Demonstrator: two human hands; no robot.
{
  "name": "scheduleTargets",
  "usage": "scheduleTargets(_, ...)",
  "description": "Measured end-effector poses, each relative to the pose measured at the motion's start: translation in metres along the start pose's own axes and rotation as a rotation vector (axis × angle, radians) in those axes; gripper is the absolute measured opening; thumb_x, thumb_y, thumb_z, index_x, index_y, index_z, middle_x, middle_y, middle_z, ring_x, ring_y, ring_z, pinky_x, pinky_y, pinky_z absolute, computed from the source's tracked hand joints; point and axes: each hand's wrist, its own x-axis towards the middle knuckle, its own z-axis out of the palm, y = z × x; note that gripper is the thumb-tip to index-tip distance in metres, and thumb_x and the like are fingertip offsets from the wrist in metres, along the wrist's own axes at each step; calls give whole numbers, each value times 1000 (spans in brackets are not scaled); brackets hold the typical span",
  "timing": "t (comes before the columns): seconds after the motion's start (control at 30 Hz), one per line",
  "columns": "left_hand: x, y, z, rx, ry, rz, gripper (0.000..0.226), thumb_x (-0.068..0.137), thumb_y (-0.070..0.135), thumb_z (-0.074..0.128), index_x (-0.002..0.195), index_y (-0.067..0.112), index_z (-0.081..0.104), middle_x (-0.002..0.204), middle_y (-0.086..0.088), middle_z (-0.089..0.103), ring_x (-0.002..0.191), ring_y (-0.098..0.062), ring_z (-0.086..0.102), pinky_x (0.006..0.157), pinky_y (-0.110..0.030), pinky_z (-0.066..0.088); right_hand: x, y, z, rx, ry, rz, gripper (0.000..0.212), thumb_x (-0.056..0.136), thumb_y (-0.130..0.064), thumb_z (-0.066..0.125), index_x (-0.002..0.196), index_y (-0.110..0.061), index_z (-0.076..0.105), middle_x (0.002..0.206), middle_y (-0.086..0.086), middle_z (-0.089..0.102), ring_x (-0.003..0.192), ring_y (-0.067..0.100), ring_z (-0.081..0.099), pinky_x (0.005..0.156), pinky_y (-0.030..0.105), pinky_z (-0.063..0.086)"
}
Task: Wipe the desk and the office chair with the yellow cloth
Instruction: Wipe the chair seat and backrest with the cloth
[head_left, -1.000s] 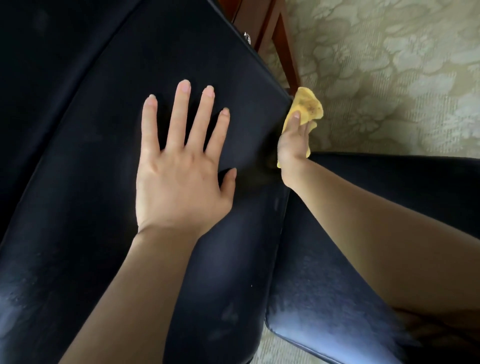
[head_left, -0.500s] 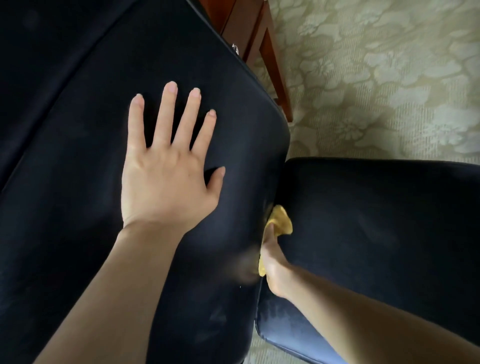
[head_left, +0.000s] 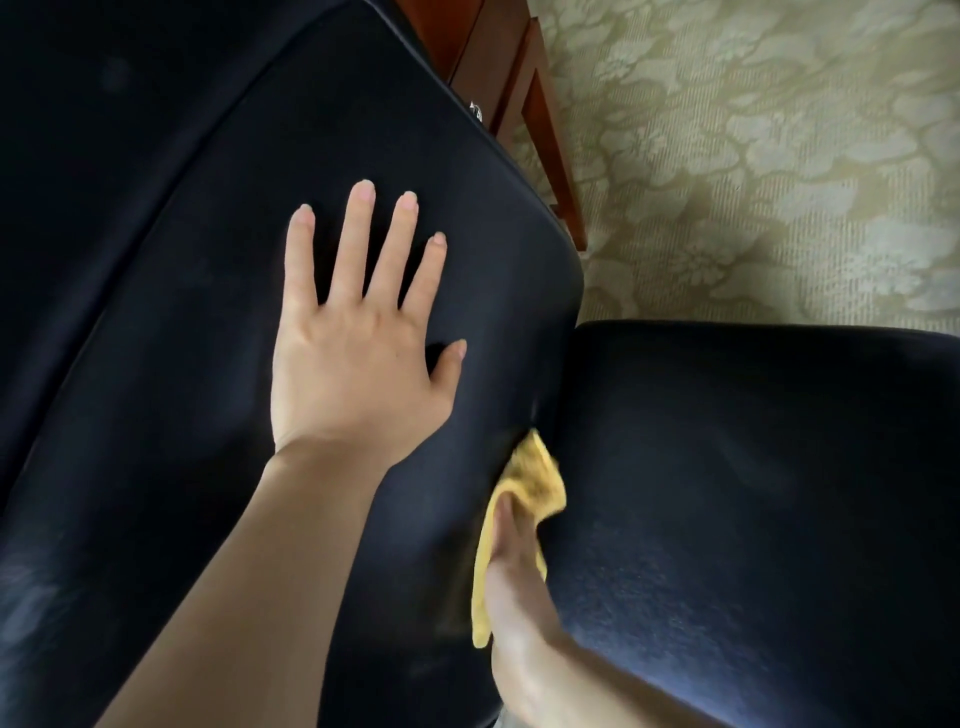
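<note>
**Yellow cloth (head_left: 535, 478) at the seam of the chair**

Yellow cloth sits low on the office chair (head_left: 208, 260), bunched against the side edge of the black backrest (head_left: 156, 415), right where that edge meets the seat (head_left: 753, 493). The step in hand looks like wiping this edge and the crease beside it.

To do it well, I would run the cloth along the whole edge in one line rather than dabbing. It should be pushed into the crease, where dust tends to collect. The dull grey patches low on the backrest and at the near side of the seat suggest those areas need a pass too. Bracing the backrest helps, since a chair like this may swing away under pressure.

The left hand (head_left: 358, 358) gives that brace. It lies flat on the backrest, fingers (head_left: 358, 234) straight and spread, thumb out, holding nothing.

The right hand (head_left: 511, 582) grips the cloth and presses it to the edge. A fold of cloth laps over its fingertips. The hand is blurred, so how its thumb lies I cannot tell.

Beyond the chair are patterned carpet (head_left: 779, 156) and a reddish wooden leg (head_left: 545, 130), perhaps part of the table.
</note>
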Motion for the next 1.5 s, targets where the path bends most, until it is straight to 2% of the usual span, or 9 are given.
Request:
scheduleTargets(0.07,0,0,0,-8,-3,6,74,91,61,19,152,20,15,160,-8,6,147,-32,-4,114,-54,-5,19,-24,5,-36,18,-35,55,98,-51,22,149,-40,3,157,-17,-6,145,8,-4,119,44,5)
scheduleTargets(0.2,0,-1,0,-6,-7,12,75,90,61,16,153,20,12,161,-9,3,147,-32,-6,114,-54,-6,64,-82,9,-123,116,-202,50,104,-29,14,152,-21,3,158,1,-15,144,24,-16,116,51,-4)
scheduleTargets(0.3,1,-1,0,-5,-4,9,75,90,61,16,153,20,12,161,-9,2,147,-32,-7,114,-55,-6,89,-126,6,-61,202,-273,50,104,-31,15,151,-26,2,157,-7,-20,143,21,-21,115,51,-10)
scheduleTargets(0.43,3,-1,1,0,-1,13,74,90,61,16,152,20,15,161,-9,5,147,-32,-5,114,-54,-7,119,-175,3,-86,261,-372,54,102,-45,15,151,-27,-1,157,-12,-15,144,19,-18,115,48,-11)
scheduleTargets(0.63,3,-1,4,-2,3,4,76,90,62,17,152,20,16,160,-9,6,147,-32,-3,114,-54,-7,144,-180,-1,-21,294,-399,53,102,-44,14,151,-28,4,159,-12,-3,145,18,-10,116,44,-9)
scheduleTargets(0.83,2,0,1,-7,16,15,75,91,62,13,152,20,18,160,-9,8,147,-32,-2,113,-54,-7,166,-181,-9,39,396,-336,53,101,-46,17,150,-27,17,158,-8,13,145,22,8,117,48,2)
scheduleTargets(1.07,0,1,1,-19,39,22,77,89,64,11,152,20,18,160,-10,8,147,-33,-4,112,-54,-8,190,-161,-42,75,276,-274,54,102,-44,17,150,-19,19,155,6,23,141,24,24,115,41,21)
scheduleTargets(1.23,0,1,5,-2,57,18,77,89,63,10,152,19,18,160,-10,9,147,-33,-3,112,-54,-6,193,-118,-57,251,150,57,67,94,-63,19,146,-23,33,142,7,45,126,30,45,108,46,35)
scheduleTargets(1.5,0,-1,1,-15,9,39,82,84,68,13,152,21,17,160,-10,7,146,-34,-5,114,-56,-5,166,-36,-48,279,89,204,72,90,-69,28,138,-18,45,136,6,53,123,24,52,108,39,38)
